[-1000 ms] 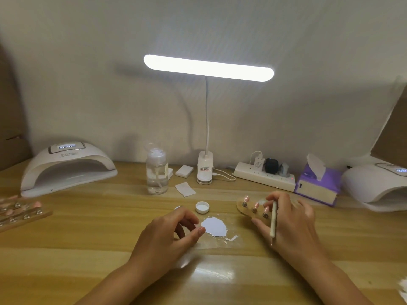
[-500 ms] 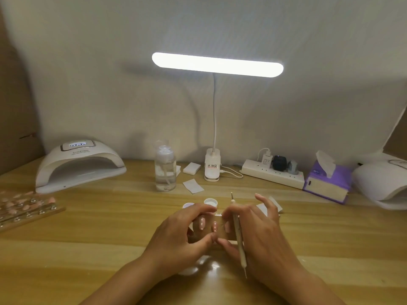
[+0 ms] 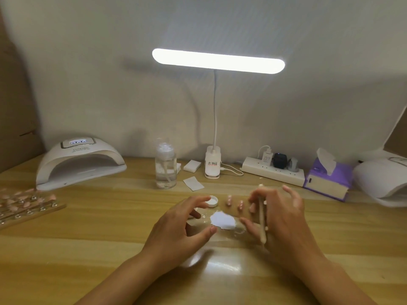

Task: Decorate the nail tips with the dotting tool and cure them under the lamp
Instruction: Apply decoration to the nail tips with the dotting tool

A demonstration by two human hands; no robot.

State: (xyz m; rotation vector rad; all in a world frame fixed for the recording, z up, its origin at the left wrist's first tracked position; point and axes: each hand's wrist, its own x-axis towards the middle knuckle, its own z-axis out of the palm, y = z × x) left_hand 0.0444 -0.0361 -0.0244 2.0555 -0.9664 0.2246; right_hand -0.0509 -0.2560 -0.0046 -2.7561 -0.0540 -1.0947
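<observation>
Step in hand: by my reading you are in the decorating stage; the strip lies on the table, not under either curing lamp.
Right hand [image 3: 284, 219]: you grip the dotting tool [image 3: 261, 216], its shaft running from far to near across your fingers.
Left hand [image 3: 182, 225]: fingers loosely curled and holding nothing, just left of the white gel puddle [image 3: 222, 220].
Nail tips [image 3: 240, 204]: three show on a small strip [image 3: 234, 211] just beyond the puddle, partly behind your right fingers.
Next move: it likely calls for loading the tool's end at the puddle, steadying the strip with your free hand, then touching each tip lightly.
Curing lamps: two, one far left [image 3: 77, 161] and one far right [image 3: 383, 179].
Desk lamp [image 3: 218, 61]: one, lit.
Bottle [image 3: 165, 166]: one.
White cap [image 3: 212, 201]: one in plain view.
Cotton pads [image 3: 193, 183]: at least two.
Spare tip board [image 3: 24, 205]: one, at the left; its tips are too blurred to count.
</observation>
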